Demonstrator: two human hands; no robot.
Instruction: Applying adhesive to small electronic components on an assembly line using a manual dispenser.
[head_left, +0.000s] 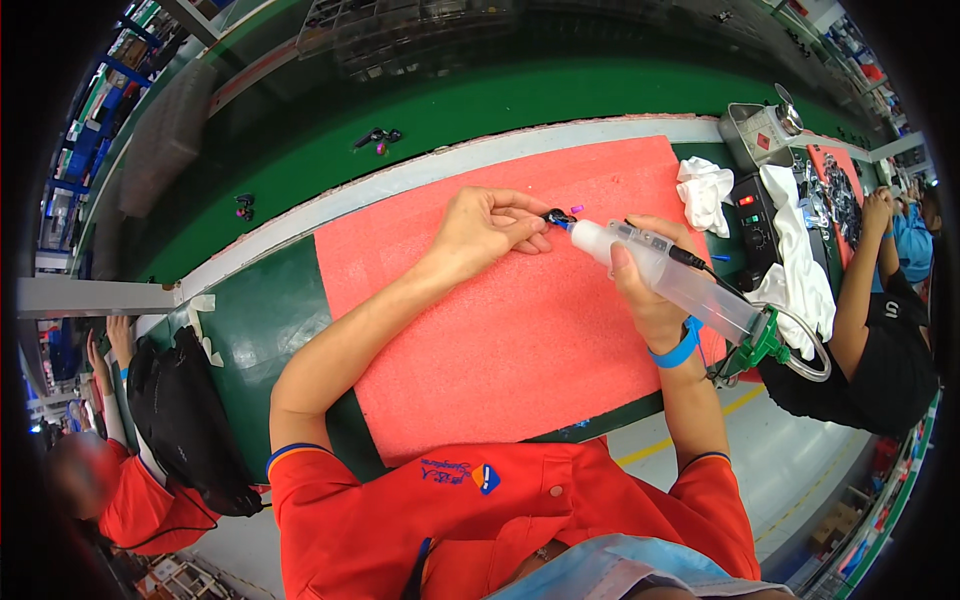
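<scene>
Over the pink foam sheet (470, 370), my left hand (485, 232) pinches a small black part (557, 216) between thumb and fingertips. My right hand (650, 290) is wrapped round a large translucent dispensing syringe (722, 310). Its blue tip (568, 225) points left and is right at the black part; whether they touch I cannot tell. A green cap (768, 338) with a clear hose closes the syringe's rear end, and a black cable (690, 258) runs from a clip on its side. A tiny magenta piece (577, 209) shows just beyond the tip.
Right of the foam lie a crumpled white cloth (704, 193), a black control box (757, 228), a long white cloth (803, 265) and a metal can (757, 137). Small black parts (378, 138) sit on the green belt (450, 110). Co-workers are at both sides; a black bag (190, 415) is left.
</scene>
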